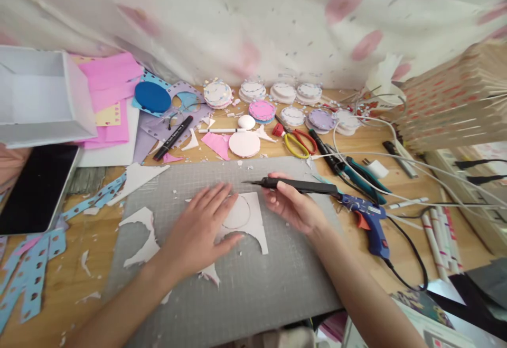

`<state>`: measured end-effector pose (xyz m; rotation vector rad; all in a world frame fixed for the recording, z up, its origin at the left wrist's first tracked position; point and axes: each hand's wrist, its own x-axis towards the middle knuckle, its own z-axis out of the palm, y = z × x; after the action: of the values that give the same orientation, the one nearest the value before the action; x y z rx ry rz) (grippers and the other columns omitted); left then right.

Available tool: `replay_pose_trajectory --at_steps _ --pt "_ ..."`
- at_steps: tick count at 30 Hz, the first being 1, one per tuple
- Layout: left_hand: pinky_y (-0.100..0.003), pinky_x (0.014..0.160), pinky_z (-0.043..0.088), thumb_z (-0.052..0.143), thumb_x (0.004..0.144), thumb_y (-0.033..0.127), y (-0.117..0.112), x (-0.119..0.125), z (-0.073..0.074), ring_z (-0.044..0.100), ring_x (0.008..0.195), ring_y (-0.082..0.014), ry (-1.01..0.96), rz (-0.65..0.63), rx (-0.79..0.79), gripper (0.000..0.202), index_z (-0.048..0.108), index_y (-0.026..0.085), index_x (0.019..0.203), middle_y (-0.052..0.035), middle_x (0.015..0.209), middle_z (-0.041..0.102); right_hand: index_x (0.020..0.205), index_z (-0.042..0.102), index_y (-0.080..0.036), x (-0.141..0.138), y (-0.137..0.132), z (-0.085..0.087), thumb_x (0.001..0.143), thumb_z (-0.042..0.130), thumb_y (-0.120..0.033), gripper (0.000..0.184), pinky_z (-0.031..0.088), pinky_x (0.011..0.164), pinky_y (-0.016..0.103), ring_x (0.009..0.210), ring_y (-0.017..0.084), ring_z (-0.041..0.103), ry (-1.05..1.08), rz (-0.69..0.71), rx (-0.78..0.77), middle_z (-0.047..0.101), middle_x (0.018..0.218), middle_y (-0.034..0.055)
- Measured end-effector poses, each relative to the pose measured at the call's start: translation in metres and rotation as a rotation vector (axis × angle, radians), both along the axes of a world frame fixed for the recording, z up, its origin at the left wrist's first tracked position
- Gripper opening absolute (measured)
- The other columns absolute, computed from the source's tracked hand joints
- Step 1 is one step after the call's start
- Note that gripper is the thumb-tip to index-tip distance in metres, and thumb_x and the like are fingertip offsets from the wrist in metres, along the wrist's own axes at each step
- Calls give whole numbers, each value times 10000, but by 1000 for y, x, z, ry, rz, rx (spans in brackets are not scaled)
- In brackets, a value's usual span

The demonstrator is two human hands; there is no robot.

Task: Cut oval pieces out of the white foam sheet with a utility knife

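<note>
My left hand (pixel 202 224) lies flat with fingers stretched out, its fingertips and thumb on a white foam sheet (pixel 256 216). A circle outline is drawn on that sheet, and its lower edge has a curved cut-out. In my right hand (pixel 293 205) is a black craft knife (pixel 303 185), its thin blade pointing left above the sheet's upper edge. Both hands are over a grey cutting mat (pixel 190 306). White foam offcuts (pixel 144 237) lie left of my left hand, and another scrap (pixel 209 273) sits just below it.
Several decorated round discs (pixel 253 90) line the back. Yellow-red scissors (pixel 297 144), teal pliers (pixel 366 179) and a blue glue gun (pixel 366 221) with cables lie right. A phone (pixel 37 189), white box (pixel 43 100), blue strips (pixel 37 279) and pink paper (pixel 113 78) occupy the left.
</note>
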<state>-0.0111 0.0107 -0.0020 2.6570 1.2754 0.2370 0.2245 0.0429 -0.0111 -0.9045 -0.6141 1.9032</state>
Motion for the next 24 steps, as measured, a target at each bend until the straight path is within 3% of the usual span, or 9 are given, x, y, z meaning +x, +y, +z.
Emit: replay_pose_trajectory --at_steps 3,6,11,13,17,24 --pt "-524 1152 281 532 877 540 0 7 -4 324 1425 -310 6 28 1 745 363 108 1460 -159 1545 357 837 661 -213 0 -1 -1 685 827 -279 235 366 476 154 518 49 442 -18 -66 -3 538 602 -69" --pt "-524 1157 262 500 897 521 3 10 -9 302 1436 -307 9 22 -6 726 346 98 1466 -164 1554 337 846 646 -214 3 -2 0 693 816 -241 231 311 455 154 479 40 344 -22 -98 13 434 548 -100" --pt "-511 1150 266 487 906 519 5 9 -14 293 1439 -306 -18 18 -3 709 339 116 1471 -147 1566 320 891 701 -198 2 -5 2 611 878 -237 334 456 627 204 663 90 542 -209 -61 -69 635 735 -28" --pt "-505 1147 265 485 906 520 6 8 -14 296 1438 -305 -16 11 2 709 343 111 1469 -147 1564 323 924 718 -198 0 -6 1 638 869 -273 332 476 673 228 723 113 569 -227 -48 -61 668 824 -1" --pt "-496 1141 261 478 907 523 7 7 -15 295 1438 -302 -13 2 12 712 349 101 1466 -150 1561 327 918 703 -191 0 -3 -1 798 737 -398 242 463 625 241 725 130 566 -184 -3 82 662 850 27" --pt "-500 1157 232 497 905 487 7 8 -17 294 1439 -303 -59 17 -17 686 367 102 1457 -150 1558 333 1052 571 -230 5 -9 0 857 702 -298 244 520 763 294 871 163 615 -318 96 319 668 940 36"
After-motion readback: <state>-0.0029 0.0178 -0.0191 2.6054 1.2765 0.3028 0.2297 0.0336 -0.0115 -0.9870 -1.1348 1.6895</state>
